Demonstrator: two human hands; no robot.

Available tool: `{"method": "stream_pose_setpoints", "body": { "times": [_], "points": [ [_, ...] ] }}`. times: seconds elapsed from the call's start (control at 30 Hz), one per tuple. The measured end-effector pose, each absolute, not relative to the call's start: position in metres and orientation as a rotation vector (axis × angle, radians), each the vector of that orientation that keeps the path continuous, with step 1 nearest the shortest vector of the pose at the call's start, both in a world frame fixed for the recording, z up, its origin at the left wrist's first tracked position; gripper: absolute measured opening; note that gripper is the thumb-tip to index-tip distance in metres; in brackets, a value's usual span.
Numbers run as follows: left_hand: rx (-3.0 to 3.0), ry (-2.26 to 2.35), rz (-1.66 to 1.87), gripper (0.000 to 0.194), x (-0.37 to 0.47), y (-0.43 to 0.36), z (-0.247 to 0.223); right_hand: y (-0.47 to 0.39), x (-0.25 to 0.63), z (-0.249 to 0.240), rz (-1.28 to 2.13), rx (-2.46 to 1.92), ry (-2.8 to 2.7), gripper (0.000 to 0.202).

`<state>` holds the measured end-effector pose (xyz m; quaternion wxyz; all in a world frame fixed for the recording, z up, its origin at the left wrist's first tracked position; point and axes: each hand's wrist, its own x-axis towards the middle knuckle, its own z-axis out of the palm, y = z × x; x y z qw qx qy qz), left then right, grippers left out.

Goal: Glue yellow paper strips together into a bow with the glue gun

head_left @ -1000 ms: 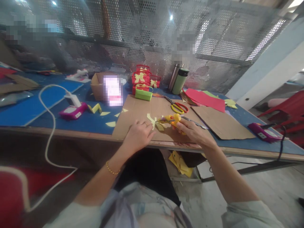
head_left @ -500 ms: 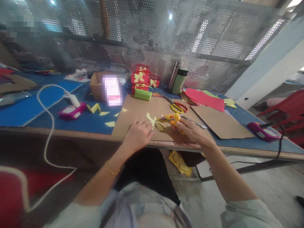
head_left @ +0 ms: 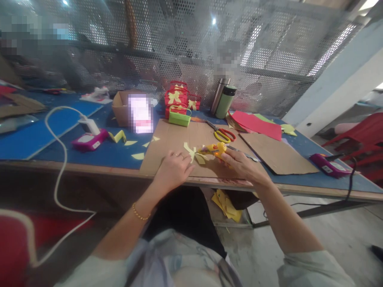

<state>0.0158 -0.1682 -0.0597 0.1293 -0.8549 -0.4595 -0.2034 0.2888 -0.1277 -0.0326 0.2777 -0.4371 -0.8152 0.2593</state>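
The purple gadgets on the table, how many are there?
2. One purple gadget sits on the blue table at the left, with a white plug and cord on it. The other purple gadget lies at the far right, beside the brown cardboard sheet.

Pixelated patch point(head_left: 140, 113) hides the cardboard box point(head_left: 119, 107) front.

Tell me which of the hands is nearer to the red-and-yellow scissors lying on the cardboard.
Right. The right hand sits just below the scissors, holding a yellow tool; the left hand lies farther off, lower left.
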Motion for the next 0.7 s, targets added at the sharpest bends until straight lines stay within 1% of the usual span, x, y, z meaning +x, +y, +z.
{"method": "stream_pose_setpoints", "body": {
  "times": [0.3, 0.47, 0.7],
  "points": [
    [-2.481, -1.324, -0.604, 0.028, 0.015, -0.168, -0.060, -0.127, 0.287, -0.032, 0.629, -1.187, -2.197, 0.051],
    [-2.487, -1.337, -0.597, 0.030, 0.016, -0.168, -0.059, -0.130, 0.285, -0.028, 0.645, -1.201, -2.214, 0.049],
    [-2.491, -1.342, -0.584, 0.031, 0.015, -0.168, -0.060, -0.125, 0.292, -0.039, 0.677, -1.186, -2.178, 0.049]
  ]
}}
